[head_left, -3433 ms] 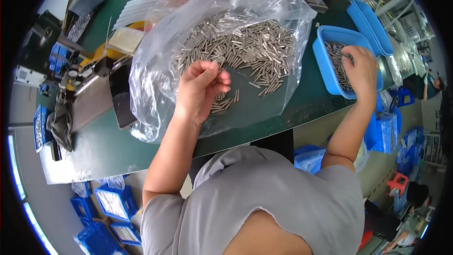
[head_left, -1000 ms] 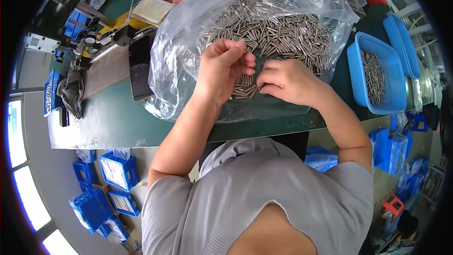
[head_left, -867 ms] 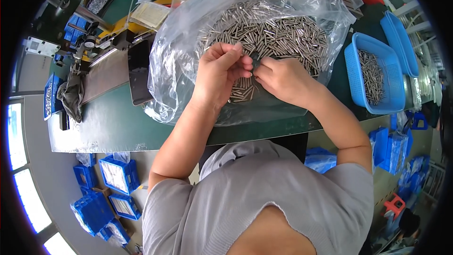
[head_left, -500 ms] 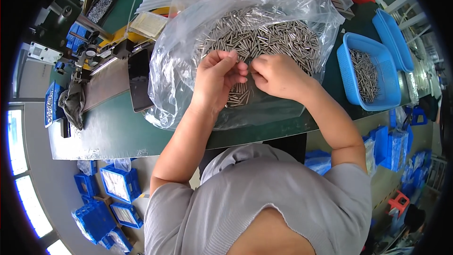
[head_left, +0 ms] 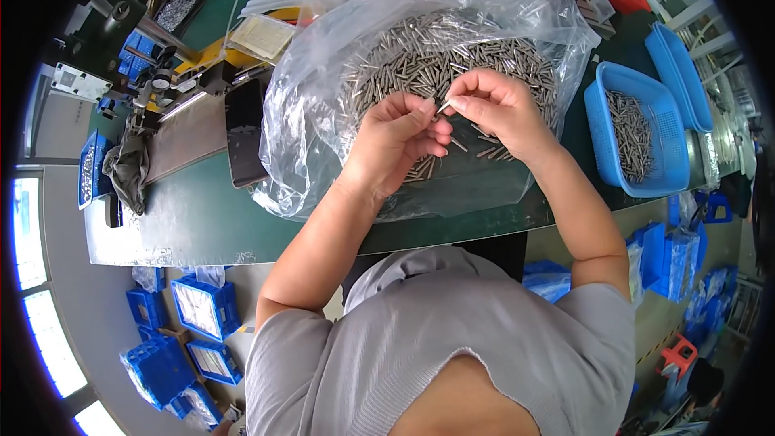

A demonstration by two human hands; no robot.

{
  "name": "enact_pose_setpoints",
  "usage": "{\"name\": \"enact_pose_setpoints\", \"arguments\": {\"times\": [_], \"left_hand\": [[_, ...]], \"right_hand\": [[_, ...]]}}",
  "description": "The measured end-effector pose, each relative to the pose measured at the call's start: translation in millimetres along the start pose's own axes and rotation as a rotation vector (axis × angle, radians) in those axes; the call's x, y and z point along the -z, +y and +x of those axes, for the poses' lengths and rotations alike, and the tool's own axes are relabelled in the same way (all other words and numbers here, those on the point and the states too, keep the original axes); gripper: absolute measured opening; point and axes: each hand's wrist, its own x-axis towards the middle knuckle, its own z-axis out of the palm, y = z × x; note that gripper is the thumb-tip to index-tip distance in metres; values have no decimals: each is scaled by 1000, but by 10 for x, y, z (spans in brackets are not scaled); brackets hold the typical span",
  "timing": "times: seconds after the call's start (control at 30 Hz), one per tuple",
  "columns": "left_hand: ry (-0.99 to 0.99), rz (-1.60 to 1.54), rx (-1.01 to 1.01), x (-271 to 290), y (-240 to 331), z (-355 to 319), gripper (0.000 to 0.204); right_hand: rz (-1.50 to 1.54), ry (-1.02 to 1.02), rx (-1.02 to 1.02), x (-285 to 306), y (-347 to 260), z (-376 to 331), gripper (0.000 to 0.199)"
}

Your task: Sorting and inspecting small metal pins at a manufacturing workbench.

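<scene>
Left hand [head_left: 395, 136]: thumb and forefinger nearly met, other fingers half-curled; contents were indiscernible. Right hand [head_left: 504, 109]: thumb and forefinger pinched one metal pin [head_left: 443, 107] beside the left fingertips [head_left: 427, 106]. Beyond: loose metal pins [head_left: 420, 60], heaped amid clear plastic sheeting [head_left: 299, 129].

I watch through the left head-worn fisheye, facing down over the gray shirt [head_left: 436, 307]; left hand [head_left: 395, 141] and right hand [head_left: 508, 117] lie close, around mid-frame, its sweep spanning tabletop [head_left: 190, 230] and floor [head_left: 646, 319].
</scene>
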Motion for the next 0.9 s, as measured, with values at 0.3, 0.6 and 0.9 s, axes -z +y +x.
{"name": "enact_pose_setpoints", "arguments": {"times": [0.3,0.6,0.9], "left_hand": [[-1,31,-19,-6,-17,7,11],[112,11,-76,18,-1,15,9],[174,-14,-90,14,61,7,9]], "right_hand": [[-50,-46,-7,-41,132,15,6],[671,208,-206,147,-67,17,11],[-1020,-85,141,-72,60,-125,15]]}}
